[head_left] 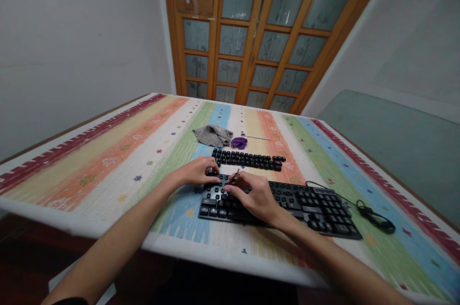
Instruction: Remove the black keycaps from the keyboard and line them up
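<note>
A black keyboard (309, 208) lies at the table's near side, with many keycaps off its left and upper parts and bare switches showing. My left hand (198, 171) rests at its upper left corner, thumb on the face and curled fingers at the back edge. My right hand (257, 196) is over the left part of the keyboard, fingers pinched round a small thin tool (235, 176). The tool's lower end is hidden by the fingers. Behind the keyboard, removed keycaps (251, 160) stand in rows on the cloth.
Farther back lie a grey cloth (213, 136), a purple bundle (239, 142) and a thin rod (258, 138). The keyboard's coiled cable (375, 219) lies on the right. A striped tablecloth (118, 175) covers the table. Wooden glazed doors (247, 56) stand beyond.
</note>
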`<state>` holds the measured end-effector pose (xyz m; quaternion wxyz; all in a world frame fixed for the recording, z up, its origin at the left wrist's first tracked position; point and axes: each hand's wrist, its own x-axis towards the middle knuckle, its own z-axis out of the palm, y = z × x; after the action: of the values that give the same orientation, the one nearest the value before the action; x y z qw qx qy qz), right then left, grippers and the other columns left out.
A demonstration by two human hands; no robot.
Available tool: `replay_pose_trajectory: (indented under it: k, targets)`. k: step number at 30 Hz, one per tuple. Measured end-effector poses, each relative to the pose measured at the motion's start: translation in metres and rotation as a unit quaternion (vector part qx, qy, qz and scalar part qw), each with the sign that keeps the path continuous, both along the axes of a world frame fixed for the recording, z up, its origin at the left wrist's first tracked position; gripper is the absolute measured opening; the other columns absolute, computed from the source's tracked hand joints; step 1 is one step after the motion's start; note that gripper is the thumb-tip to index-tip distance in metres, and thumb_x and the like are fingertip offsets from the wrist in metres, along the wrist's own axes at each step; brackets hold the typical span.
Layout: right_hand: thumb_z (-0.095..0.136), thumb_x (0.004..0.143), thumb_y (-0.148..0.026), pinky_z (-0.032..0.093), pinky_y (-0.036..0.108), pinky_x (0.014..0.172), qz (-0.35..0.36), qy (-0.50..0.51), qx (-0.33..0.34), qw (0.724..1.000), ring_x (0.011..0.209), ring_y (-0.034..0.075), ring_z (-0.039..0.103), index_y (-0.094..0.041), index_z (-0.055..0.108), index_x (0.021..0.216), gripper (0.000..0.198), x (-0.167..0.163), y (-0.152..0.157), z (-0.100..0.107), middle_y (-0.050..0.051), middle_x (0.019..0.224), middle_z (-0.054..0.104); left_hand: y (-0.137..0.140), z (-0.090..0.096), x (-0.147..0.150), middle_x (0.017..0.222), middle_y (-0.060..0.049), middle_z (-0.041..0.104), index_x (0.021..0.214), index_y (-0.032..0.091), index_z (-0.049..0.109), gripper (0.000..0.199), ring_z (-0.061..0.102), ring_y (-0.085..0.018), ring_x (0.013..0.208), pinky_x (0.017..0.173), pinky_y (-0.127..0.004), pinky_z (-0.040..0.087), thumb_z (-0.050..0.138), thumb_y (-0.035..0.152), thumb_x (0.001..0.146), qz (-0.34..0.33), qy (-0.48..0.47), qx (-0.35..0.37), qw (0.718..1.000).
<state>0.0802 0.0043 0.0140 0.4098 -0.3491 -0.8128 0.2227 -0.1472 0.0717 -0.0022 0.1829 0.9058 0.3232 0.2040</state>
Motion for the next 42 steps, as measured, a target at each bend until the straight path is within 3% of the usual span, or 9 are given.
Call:
replay_pose_trajectory:
  k: [4,12,21,24,27,30,36,39,42]
  targets:
    - [0.069,0.086,-0.036,0.048,0.023,0.055,-0.003,0.000,0.008,1.000,0.054,0.014,0.061,-0.017,0.065,0.080,0.020,-0.004,0.001,0.002,0.001,0.064,0.068,0.000,0.000,0.000,0.083,-0.004,0.064,0.090,0.015,0.068,0.029,0.057,-0.017,0.076,0.071,-0.026,0.042,0.064,0.044,0.086,-0.003,-0.003,0.003,1.000]
    - [0.067,0.086,-0.033,0.050,0.024,0.056,0.010,0.041,-0.076,0.996,0.061,0.014,0.064,-0.018,0.063,0.081,0.017,0.005,0.001,-0.013,0.005,0.081,0.073,0.000,-0.001,-0.001,0.083,-0.004,0.064,0.088,0.015,0.068,0.027,0.058,-0.017,0.076,0.071,-0.027,0.043,0.066,0.042,0.085,-0.002,-0.010,0.003,1.000]
    - [0.066,0.089,-0.023,0.046,0.026,0.066,0.052,-0.144,0.054,0.987,0.070,0.017,0.063,-0.017,0.059,0.085,0.010,-0.008,-0.005,0.006,0.005,0.079,0.069,0.000,0.001,0.000,0.078,-0.003,0.060,0.086,0.015,0.067,0.025,0.054,-0.014,0.070,0.067,-0.025,0.041,0.066,0.039,0.084,-0.004,-0.011,0.003,1.000]
    - [0.066,0.088,-0.022,0.043,0.025,0.063,0.052,-0.169,0.050,0.983,0.067,0.016,0.061,-0.016,0.058,0.084,0.010,-0.015,0.003,0.014,0.005,0.078,0.068,-0.001,0.002,0.001,0.077,-0.002,0.059,0.084,0.015,0.068,0.025,0.053,-0.014,0.069,0.067,-0.024,0.040,0.064,0.039,0.084,-0.004,-0.013,0.007,1.000]
    - [0.066,0.087,-0.025,0.040,0.024,0.057,0.028,-0.161,0.001,0.987,0.059,0.014,0.058,-0.016,0.058,0.073,0.018,-0.017,0.016,0.020,0.002,0.066,0.064,-0.001,0.002,0.001,0.077,-0.002,0.059,0.084,0.015,0.068,0.027,0.053,-0.014,0.069,0.067,-0.024,0.040,0.063,0.042,0.085,-0.005,-0.020,-0.002,1.000]
    - [0.068,0.084,-0.026,0.044,0.023,0.055,0.029,-0.123,-0.105,0.987,0.058,0.015,0.062,-0.017,0.059,0.073,0.017,-0.014,0.030,0.020,0.001,0.062,0.065,-0.001,0.000,0.001,0.079,-0.003,0.061,0.087,0.016,0.068,0.028,0.054,-0.014,0.070,0.067,-0.024,0.041,0.064,0.043,0.086,-0.003,-0.023,-0.009,1.000]
    - [0.068,0.080,-0.046,0.057,0.028,0.051,0.056,0.014,-0.306,0.950,0.056,0.019,0.070,-0.017,0.057,0.078,0.031,-0.008,0.048,0.000,0.001,0.064,0.067,-0.003,0.002,0.002,0.079,-0.003,0.060,0.088,0.016,0.068,0.025,0.055,-0.015,0.073,0.069,-0.026,0.042,0.065,0.040,0.084,0.005,-0.025,-0.004,1.000]
    - [0.071,0.077,-0.051,0.059,0.029,0.053,0.078,0.056,-0.317,0.943,0.060,0.019,0.071,-0.016,0.058,0.081,0.037,-0.003,0.051,-0.005,0.002,0.068,0.067,-0.005,0.005,0.003,0.082,-0.003,0.062,0.091,0.016,0.069,0.024,0.055,-0.015,0.073,0.070,-0.026,0.043,0.064,0.039,0.085,-0.002,-0.044,-0.011,0.999]
    - [0.070,0.078,-0.051,0.060,0.029,0.057,0.082,0.083,-0.272,0.955,0.063,0.017,0.070,-0.016,0.061,0.082,0.036,0.003,0.051,-0.001,0.001,0.072,0.066,-0.009,0.011,0.006,0.086,-0.004,0.064,0.094,0.017,0.070,0.025,0.056,-0.014,0.073,0.068,-0.025,0.043,0.065,0.039,0.084,-0.018,-0.073,-0.029,0.997]
